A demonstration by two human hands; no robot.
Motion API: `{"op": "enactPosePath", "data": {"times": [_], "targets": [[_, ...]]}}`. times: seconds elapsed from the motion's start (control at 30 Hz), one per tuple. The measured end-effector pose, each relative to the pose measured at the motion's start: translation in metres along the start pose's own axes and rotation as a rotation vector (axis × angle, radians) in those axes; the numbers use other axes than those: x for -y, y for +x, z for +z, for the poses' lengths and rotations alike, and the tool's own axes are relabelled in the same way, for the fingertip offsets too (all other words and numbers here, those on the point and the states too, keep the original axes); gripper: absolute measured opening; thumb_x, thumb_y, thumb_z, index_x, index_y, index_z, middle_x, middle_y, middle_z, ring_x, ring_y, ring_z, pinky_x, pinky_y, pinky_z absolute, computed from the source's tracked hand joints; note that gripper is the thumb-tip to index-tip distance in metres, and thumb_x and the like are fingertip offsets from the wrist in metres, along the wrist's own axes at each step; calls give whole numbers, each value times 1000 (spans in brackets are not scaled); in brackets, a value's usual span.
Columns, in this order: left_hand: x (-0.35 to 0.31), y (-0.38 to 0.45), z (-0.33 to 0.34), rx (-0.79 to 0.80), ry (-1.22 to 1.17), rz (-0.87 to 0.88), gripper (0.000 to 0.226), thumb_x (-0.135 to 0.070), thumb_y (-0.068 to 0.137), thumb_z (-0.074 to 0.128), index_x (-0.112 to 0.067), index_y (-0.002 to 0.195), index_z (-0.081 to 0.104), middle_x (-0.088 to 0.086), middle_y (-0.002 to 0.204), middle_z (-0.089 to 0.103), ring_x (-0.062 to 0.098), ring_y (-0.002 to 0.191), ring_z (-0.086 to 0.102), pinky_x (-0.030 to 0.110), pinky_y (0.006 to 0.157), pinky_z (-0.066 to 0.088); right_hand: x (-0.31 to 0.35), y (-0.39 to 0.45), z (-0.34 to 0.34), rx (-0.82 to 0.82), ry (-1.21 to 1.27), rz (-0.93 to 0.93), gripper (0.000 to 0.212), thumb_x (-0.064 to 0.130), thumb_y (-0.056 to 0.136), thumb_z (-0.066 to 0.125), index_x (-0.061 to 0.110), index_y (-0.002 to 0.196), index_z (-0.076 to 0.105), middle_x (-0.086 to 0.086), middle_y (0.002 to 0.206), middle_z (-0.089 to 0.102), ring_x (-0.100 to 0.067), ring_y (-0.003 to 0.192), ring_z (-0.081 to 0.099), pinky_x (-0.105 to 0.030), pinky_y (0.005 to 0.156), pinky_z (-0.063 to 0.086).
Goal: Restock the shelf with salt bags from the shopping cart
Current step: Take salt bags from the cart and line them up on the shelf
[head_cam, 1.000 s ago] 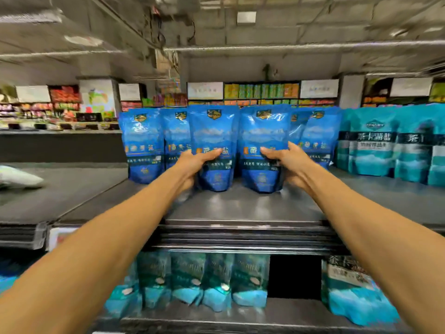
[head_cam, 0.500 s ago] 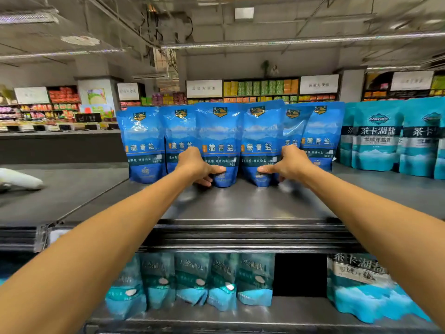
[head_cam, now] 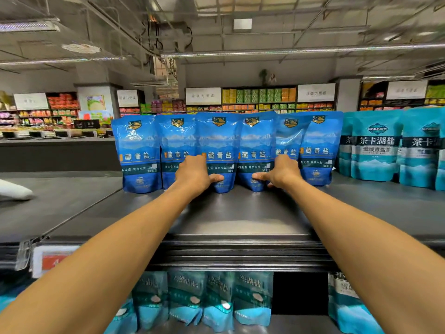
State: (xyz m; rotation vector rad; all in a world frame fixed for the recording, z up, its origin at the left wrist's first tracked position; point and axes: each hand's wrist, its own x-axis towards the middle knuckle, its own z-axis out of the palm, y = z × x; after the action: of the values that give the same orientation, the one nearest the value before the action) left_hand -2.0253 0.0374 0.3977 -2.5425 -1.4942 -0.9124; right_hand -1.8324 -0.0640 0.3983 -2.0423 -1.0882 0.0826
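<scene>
- The dark top shelf (head_cam: 240,213) is seen running across the view, with its bare front part lying between the two outstretched forearms.
- A row of six blue salt bags (head_cam: 139,153) is stood upright along the back of that shelf, the bags touching or overlapping one another.
- Teal salt bags (head_cam: 375,148) of another brand are stood just beside the blue row on its right, on the same shelf.
- A lower shelf (head_cam: 277,326) is seen beneath, where paler teal pouches (head_cam: 185,297) are lined up side by side.
- The third blue bag (head_cam: 218,143) from the left is gripped near its base by the left hand (head_cam: 195,174): the thumb is laid across the front, the fingers are curled round the bag's left edge.
- The fourth blue bag (head_cam: 255,143) is gripped the same way by the right hand (head_cam: 281,172), thumb across the lower front, fingers curled round the right edge.
- Both gripped bags are set with their bases on the shelf, touching each other in the middle of the row.
- A red and white price tag (head_cam: 51,260) is clipped to the shelf's front edge at the left.
- A white object (head_cam: 14,190) is seen lying at the far left; what it is cannot be told.
</scene>
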Motion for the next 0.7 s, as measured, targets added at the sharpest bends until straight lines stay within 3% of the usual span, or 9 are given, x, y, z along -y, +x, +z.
{"op": "enactPosePath", "data": {"times": [0.17,0.23,0.3,0.4,0.43,0.5,0.57,0.63,0.7], "targets": [[2,-4,-1,5,52,3,75,-66,77,67,-2,114,58,17,97,63,37,94,63,41,68,50,0,-6,-1,14,-2,-10,56,50,68,84,4,88,61,-13,84,73,-26,77,71,-45,82,59],[3,-5,-3,32,38,-13,67,-67,77,66,-4,99,59,18,100,63,35,90,62,40,67,48,2,-9,-3,12,-30,-16,55,53,72,81,5,84,57,-11,85,71,-25,78,70,-40,77,58],[6,-7,-5,48,-13,-45,59,-68,78,64,-11,75,47,16,93,60,33,85,59,36,63,44,6,-16,-8,18,-88,-13,60,59,74,76,6,82,47,-13,91,62,-28,89,63,-35,71,50],[13,-10,-10,58,-145,-74,56,-61,86,59,-10,70,43,19,92,59,33,84,57,34,60,38,13,-30,-13,47,-129,-29,67,64,77,70,5,94,41,-20,113,45,-29,106,44,-35,79,39],[16,-11,-13,55,-188,-83,53,-57,89,57,-9,72,46,22,95,61,34,86,57,33,60,37,14,-35,-14,32,-107,-44,73,61,77,71,0,107,44,-23,127,43,-34,115,43,-37,84,40],[24,-17,-18,38,-237,-94,50,-50,93,56,-6,71,50,29,97,64,35,80,57,33,61,36,16,-46,-14,-21,-25,-51,103,54,78,76,-8,141,25,-28,145,31,-40,128,40,-42,91,42],[33,-23,-24,21,-259,-88,53,-45,95,54,-9,58,39,34,92,63,39,73,55,33,62,36,18,-59,-13,-42,14,-53,110,49,79,77,-8,147,14,-30,147,30,-41,132,38,-45,96,41],[42,-33,-30,15,-294,-99,55,-43,96,53,-10,56,36,32,75,58,41,73,57,35,62,39,20,-70,-9,-51,70,-66,89,45,81,75,-4,140,31,-26,138,43,-38,125,45,-41,90,42],[51,-43,-36,7,-350,-123,51,-42,96,53,-6,59,48,24,63,58,35,71,61,35,65,45,26,-85,-6,-59,198,-137,51,37,86,72,0,115,55,-22,108,60,-34,100,57,-39,78,44]]}}
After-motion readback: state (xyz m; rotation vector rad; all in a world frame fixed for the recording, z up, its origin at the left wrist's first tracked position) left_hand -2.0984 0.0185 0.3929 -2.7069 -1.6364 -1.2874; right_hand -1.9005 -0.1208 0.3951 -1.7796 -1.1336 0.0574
